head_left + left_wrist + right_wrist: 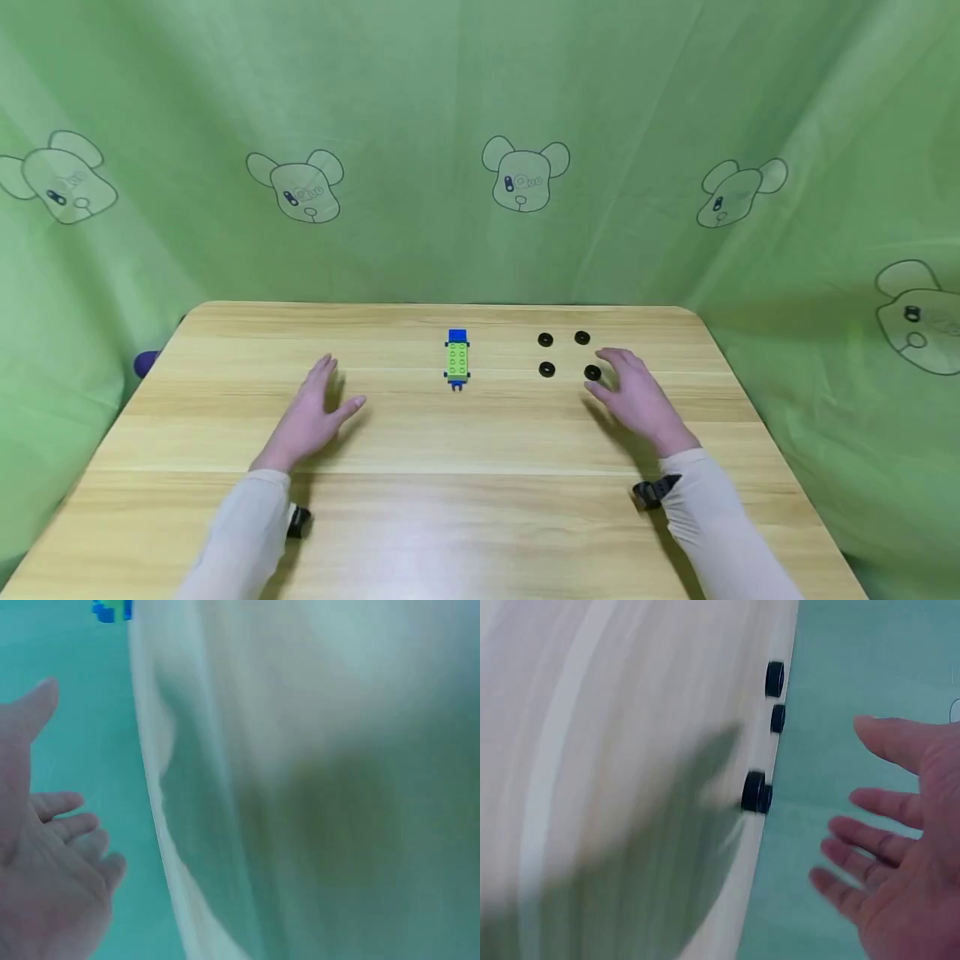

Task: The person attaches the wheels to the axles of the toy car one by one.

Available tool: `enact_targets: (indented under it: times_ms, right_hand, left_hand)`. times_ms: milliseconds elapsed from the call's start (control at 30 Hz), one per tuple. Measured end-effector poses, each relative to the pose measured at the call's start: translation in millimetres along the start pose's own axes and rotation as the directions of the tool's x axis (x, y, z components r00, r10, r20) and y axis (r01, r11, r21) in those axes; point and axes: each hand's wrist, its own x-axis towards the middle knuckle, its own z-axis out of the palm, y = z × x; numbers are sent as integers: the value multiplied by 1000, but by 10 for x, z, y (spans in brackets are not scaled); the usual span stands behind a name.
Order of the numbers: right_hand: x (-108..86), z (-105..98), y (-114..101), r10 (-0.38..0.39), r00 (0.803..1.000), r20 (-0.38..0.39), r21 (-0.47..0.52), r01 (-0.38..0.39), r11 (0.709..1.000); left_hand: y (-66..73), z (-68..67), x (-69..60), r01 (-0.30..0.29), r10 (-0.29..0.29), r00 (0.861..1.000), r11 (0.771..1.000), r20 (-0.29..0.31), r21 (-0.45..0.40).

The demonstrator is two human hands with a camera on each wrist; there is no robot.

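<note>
A green-and-blue brick chassis (457,360) lies near the far edge of the table (420,533), well left of four black wheels (547,372). Left hand (303,421) and right hand (636,398), thumbs spread from extended fingers, hold nothing; wood surface separates left from chassis, right is near the wheels.

Faint lettering (528,182), apparently "Qoo", on green curtain (405,100)

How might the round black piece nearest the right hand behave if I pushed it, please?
Lying flat, the round black piece would probably slide rather than roll. Tipped onto its edge, its circular outline suggests it could roll. Looking small, it is likely light.
</note>
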Motion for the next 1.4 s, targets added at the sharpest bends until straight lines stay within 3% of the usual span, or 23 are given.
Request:
enact_targets:
  times_ms: [100,233,367,500,667,933,1067,1400]
  right_hand:
    - [80,66,-58,-18,1000,-21,69,19,997]
    - [189,155,-148,-45,999,-27,127,49,991]
    - [285,242,-213,-52,998,-17,160,54,986]
    - [364,317,-249,-43,999,11,184,41,982]
    - [434,387,-250,-40,998,45,159,32,987]
    - [542,487,-212,-65,997,47,128,59,990]
    - [595,526,-200,-62,997,47,118,56,991]
    - [639,579,-192,-62,996,70,99,55,994]
  left_hand:
    - [102,35,79,18,-15,1000,989,20,-146]
    - [233,98,188,20,-12,1000,954,29,-298]
    - [328,210,325,8,10,999,923,45,-384]
    - [414,336,466,-2,35,997,907,70,-421]
    - [548,448,605,-6,55,993,903,101,-430]
    - [679,610,902,-42,110,977,940,183,-340]
    - [725,658,1043,-43,120,967,948,225,-316]
    - [765,766,1203,-49,132,948,959,289,-278]
